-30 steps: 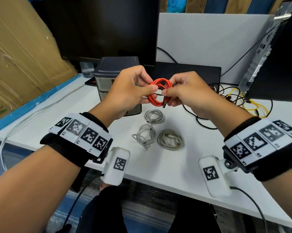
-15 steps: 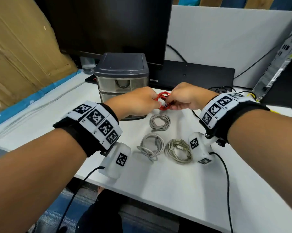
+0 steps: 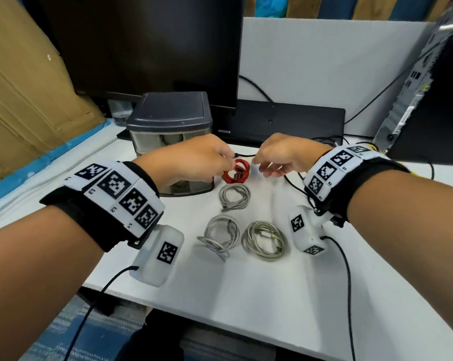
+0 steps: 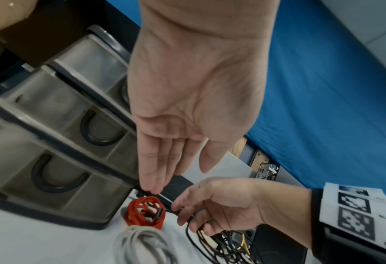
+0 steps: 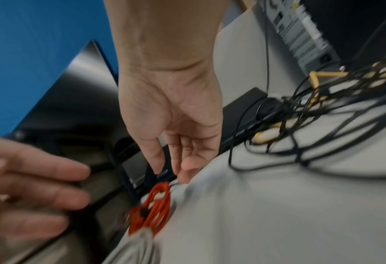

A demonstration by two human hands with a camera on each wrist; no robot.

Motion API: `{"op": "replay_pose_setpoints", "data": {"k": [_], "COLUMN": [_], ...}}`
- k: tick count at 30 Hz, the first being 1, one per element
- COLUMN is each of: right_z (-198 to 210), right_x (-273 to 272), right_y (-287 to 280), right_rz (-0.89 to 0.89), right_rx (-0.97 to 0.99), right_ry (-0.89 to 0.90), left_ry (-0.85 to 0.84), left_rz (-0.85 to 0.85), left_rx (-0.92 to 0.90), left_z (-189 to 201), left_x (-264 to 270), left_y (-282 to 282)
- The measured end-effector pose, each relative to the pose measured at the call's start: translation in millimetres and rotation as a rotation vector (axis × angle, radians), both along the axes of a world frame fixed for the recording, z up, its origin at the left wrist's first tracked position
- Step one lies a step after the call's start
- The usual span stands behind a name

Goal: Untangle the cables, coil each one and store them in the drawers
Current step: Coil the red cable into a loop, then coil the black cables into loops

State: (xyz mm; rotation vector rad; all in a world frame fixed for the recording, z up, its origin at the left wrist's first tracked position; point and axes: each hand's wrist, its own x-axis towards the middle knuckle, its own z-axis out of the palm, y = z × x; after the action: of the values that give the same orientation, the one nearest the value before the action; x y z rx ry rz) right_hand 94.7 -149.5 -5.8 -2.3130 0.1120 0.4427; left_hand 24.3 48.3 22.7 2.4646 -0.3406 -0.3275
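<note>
Right hand point(image 5: 174, 114) with loose fingers above red coiled cable point(image 5: 152, 209) on white table point(image 5: 266, 214), black cable tangle point(image 5: 318, 107) behind

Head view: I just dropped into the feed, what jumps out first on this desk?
The red coiled cable stands out, lying on the white desk beside the grey drawer unit, with the left hand and right hand hovering open on either side of it. In front of it lie three grey coiled cables, and a tangle of black and yellow cables sits to the right by the computer tower.
</note>
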Motion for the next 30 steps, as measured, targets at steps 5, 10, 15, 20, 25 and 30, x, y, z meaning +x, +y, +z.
{"op": "replay_pose_setpoints", "data": {"k": [5,10,15,20,25,30], "right_z": [31,40,29,8,-1,19], "right_x": [-17,-33,-56,-53,-41,-34], "right_y": [-63,-125,-162,-175,-185,-188], "right_rz": [-0.057,-0.030,0.162,0.188,0.108,0.051], "right_rx": [-0.081,-0.521,-0.851,-0.817,-0.738,-0.783], "right_ry": [-0.186,-0.191,-0.031,0.043,-0.034,-0.228], "left_ry": [-0.042,-0.052,-0.040,-0.013,-0.050,-0.068], "left_rz": [-0.067,-0.165,-0.477,-0.604,-0.627,-0.635], "left_rx": [-0.110,-0.075,0.373,0.636,0.689,0.706], "left_z": [38,40,4,-25,-29,-29], "left_x": [-12,-4,13,21,29,32], "left_y": [-33,-93,-159,-203,-215,-212]}}
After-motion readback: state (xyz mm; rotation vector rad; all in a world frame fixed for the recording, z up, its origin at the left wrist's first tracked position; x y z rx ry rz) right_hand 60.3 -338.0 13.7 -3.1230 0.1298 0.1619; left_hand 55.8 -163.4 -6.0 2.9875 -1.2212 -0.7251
